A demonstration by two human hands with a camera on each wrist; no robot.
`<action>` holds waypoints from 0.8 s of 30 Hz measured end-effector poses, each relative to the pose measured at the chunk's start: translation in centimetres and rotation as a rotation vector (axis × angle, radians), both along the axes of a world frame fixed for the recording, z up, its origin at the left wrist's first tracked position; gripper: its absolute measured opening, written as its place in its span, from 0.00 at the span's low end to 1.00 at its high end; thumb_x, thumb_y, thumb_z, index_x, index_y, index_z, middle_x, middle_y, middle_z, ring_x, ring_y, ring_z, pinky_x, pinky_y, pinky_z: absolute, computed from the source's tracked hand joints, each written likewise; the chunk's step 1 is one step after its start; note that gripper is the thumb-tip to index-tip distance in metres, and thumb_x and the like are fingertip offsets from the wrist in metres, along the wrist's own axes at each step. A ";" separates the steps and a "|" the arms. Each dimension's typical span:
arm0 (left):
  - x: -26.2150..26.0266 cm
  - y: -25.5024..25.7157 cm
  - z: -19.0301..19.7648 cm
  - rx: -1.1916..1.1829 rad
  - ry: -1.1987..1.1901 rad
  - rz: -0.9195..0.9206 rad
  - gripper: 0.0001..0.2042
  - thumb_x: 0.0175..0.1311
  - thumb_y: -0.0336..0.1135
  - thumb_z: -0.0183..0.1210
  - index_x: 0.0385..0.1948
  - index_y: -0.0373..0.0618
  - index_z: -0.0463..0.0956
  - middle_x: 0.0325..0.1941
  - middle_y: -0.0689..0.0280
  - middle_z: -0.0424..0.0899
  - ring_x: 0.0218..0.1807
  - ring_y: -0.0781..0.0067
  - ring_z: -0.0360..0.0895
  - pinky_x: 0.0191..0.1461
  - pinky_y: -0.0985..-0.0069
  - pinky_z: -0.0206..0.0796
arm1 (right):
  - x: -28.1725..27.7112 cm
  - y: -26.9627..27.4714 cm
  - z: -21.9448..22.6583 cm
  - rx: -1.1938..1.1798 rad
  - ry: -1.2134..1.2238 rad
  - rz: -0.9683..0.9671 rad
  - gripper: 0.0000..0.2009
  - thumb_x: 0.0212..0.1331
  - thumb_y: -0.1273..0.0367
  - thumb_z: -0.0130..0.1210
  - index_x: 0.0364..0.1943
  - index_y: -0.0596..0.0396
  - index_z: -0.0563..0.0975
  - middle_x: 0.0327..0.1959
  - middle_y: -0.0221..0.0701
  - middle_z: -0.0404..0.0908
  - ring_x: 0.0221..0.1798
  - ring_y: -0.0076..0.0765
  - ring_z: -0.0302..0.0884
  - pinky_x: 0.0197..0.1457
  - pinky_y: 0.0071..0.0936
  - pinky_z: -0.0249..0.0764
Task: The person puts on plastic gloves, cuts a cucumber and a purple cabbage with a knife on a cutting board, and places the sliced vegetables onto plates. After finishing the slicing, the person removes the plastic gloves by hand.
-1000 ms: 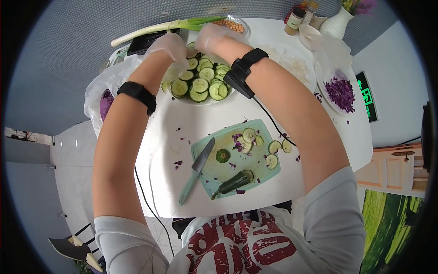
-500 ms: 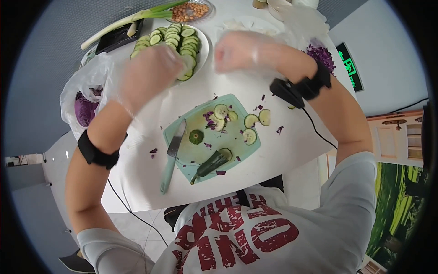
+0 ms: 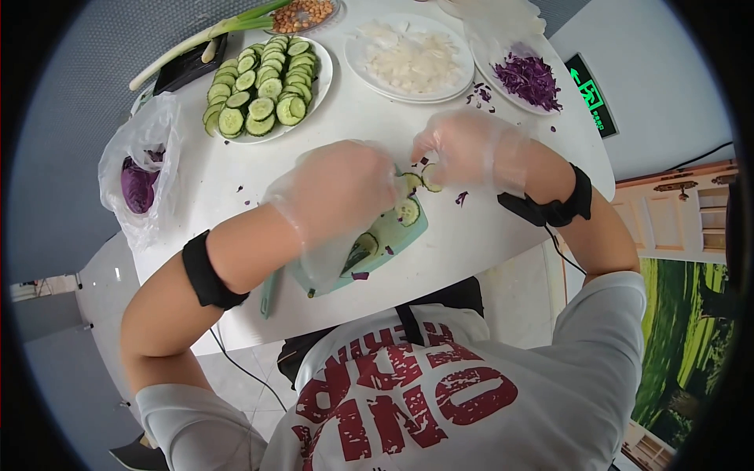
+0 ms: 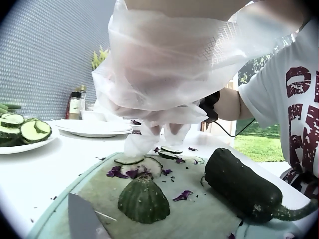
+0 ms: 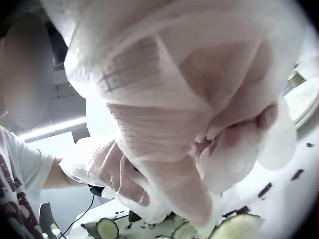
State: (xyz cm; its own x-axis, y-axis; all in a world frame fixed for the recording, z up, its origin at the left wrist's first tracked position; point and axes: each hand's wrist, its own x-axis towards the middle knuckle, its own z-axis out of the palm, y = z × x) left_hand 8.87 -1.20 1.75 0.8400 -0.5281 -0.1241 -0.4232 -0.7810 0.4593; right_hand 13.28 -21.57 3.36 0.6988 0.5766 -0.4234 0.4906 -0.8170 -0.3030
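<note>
My left hand (image 3: 342, 184), in a clear plastic glove, is over the green cutting board (image 3: 410, 234) and hides much of it. Its fingers point down toward cucumber slices at the board's far side. Just off the board, my gloved right hand (image 3: 467, 149) reaches its fingertips to a cucumber slice (image 3: 431, 179); the right wrist view shows one straight finger beside a slice (image 5: 238, 226). In the left wrist view, a cut cucumber end (image 4: 143, 201) and a longer cucumber piece (image 4: 239, 184) lie on the board, with the knife (image 4: 85, 219) at its edge.
Behind the hands stand a plate of overlapping cucumber slices (image 3: 263, 90), a plate of pale shreds (image 3: 408, 59) and a plate of shredded purple cabbage (image 3: 528, 81). A bagged purple cabbage piece (image 3: 138, 187) sits at left. Spring onion (image 3: 184, 49) and peanuts (image 3: 305, 14) are farther back.
Both hands have come back from the cucumber plate toward me, down to the cutting board and the slices beside it. The plate of cucumber slices now shows uncovered. The head view has shifted.
</note>
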 end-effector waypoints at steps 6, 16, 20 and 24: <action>0.2 -2.3 -1.1 0.110 0.009 -0.001 0.16 0.58 0.47 0.60 0.32 0.41 0.82 0.30 0.52 0.83 0.34 0.47 0.81 0.41 0.59 0.72 | -0.9 -0.8 -1.7 0.001 -0.178 0.057 0.13 0.45 0.72 0.58 0.38 0.47 0.86 0.35 0.40 0.85 0.39 0.46 0.83 0.45 0.37 0.78; 0.7 -3.1 -0.7 0.158 0.081 -0.054 0.10 0.58 0.38 0.58 0.32 0.42 0.84 0.31 0.53 0.85 0.37 0.51 0.84 0.41 0.59 0.75 | -0.8 -0.9 -2.6 0.036 -0.228 0.081 0.10 0.44 0.73 0.59 0.33 0.47 0.86 0.31 0.39 0.84 0.35 0.47 0.83 0.42 0.39 0.78; 1.2 -3.9 -0.7 0.195 0.153 -0.074 0.09 0.54 0.33 0.57 0.31 0.41 0.84 0.32 0.52 0.85 0.38 0.50 0.84 0.41 0.59 0.75 | -0.5 -1.0 -2.9 0.065 -0.182 0.074 0.06 0.44 0.70 0.63 0.28 0.50 0.84 0.28 0.38 0.84 0.34 0.47 0.82 0.40 0.38 0.77; 1.0 -3.7 0.4 0.232 0.216 -0.110 0.09 0.53 0.33 0.57 0.28 0.38 0.83 0.32 0.50 0.85 0.38 0.49 0.83 0.41 0.59 0.75 | -0.5 -1.3 -2.8 0.068 -0.142 0.082 0.05 0.44 0.68 0.63 0.26 0.52 0.82 0.26 0.37 0.82 0.32 0.47 0.81 0.39 0.38 0.77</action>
State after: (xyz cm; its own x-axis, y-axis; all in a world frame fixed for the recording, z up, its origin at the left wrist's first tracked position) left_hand 9.87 -4.90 2.15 0.7207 -0.5512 -0.4205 -0.4234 -0.8302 0.3625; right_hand 12.80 -22.82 0.60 0.6981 0.6583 -0.2818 0.5966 -0.7523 -0.2794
